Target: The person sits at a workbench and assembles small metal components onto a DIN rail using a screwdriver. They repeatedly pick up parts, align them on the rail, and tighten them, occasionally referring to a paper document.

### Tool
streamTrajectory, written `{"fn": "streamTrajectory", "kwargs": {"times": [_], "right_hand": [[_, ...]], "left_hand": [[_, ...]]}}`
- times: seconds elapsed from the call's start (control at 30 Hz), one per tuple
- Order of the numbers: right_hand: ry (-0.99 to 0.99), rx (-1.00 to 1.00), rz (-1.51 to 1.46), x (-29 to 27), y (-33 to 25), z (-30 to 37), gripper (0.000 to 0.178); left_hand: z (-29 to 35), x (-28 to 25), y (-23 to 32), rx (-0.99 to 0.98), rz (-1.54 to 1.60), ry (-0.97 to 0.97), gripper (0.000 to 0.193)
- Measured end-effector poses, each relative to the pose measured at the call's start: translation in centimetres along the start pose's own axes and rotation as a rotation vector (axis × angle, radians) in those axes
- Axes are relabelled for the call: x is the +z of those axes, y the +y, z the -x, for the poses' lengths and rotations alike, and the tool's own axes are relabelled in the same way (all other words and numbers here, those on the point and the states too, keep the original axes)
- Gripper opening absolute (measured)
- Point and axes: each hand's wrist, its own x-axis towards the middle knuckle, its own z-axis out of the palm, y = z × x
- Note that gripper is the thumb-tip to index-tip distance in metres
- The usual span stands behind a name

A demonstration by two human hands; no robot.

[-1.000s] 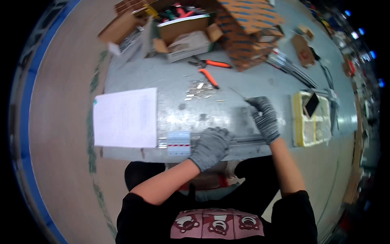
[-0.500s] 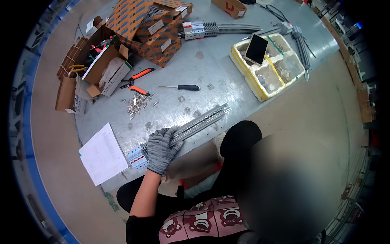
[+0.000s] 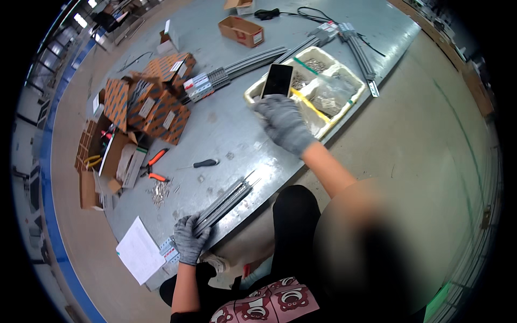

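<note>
My left hand (image 3: pixel 189 238), in a grey knit glove, is closed round a DIN rail of grey terminal blocks (image 3: pixel 225 204) near the table's front edge. Pale blue circuit breakers (image 3: pixel 169 250) stick out at the rail's near left end, beside a paper sheet (image 3: pixel 140 251). My right hand (image 3: pixel 285 125), also gloved, is over the left front part of a white foam box (image 3: pixel 326 132) with compartments. Its fingers are blurred at the lower end of a phone (image 3: pixel 278 80) lying on the box; whether they grip anything is not visible.
A screwdriver (image 3: pixel 205 163), orange-handled pliers (image 3: pixel 156 164) and a pile of small metal parts (image 3: pixel 160 192) lie left of the middle. Patterned cartons (image 3: pixel 156 116) and open boxes stand at the left. Another rail assembly (image 3: pixel 207 84) and a brown box (image 3: pixel 240 31) lie farther back.
My right hand has come into view and reached over the foam box by the phone. My left hand keeps hold of the rail. The view has shifted, showing more of the table's far side.
</note>
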Motion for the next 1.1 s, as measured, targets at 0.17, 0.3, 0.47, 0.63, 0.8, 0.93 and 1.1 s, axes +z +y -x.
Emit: {"fn": "streamTrajectory", "kwargs": {"times": [0.17, 0.3, 0.47, 0.63, 0.8, 0.93, 1.1], "right_hand": [[-0.042, -0.082, 0.231, 5.0, 4.1, -2.8, 0.041], [-0.158, -0.097, 0.209, 5.3, 4.9, -2.2, 0.041], [-0.133, -0.145, 0.031, 1.6, 6.0, -4.1, 0.018], [-0.099, 0.397, 0.253, 0.4, 17.7, -6.2, 0.019], [-0.421, 0.435, 0.383, 2.9, 19.4, -9.8, 0.025], [-0.388, 0.403, 0.407, 4.2, 18.9, -10.0, 0.022], [-0.402, 0.378, 0.405, 4.7, 18.7, -10.3, 0.024]], "left_hand": [[-0.7, 0.1, 0.6, 0.082, 0.001, 0.054, 0.057], [-0.4, 0.0, 0.5, 0.031, 0.018, 0.018, 0.057], [0.2, -0.7, 0.5, 0.018, -0.012, 0.012, 0.057], [-0.7, -0.5, 0.9, 0.023, -0.007, 0.005, 0.057], [-0.9, -0.9, 1.4, 0.067, -0.006, 0.024, 0.058], [-0.8, -1.0, 1.4, 0.061, -0.001, 0.030, 0.057], [-1.2, -1.4, 2.0, 0.052, 0.033, 0.024, 0.055]]}}
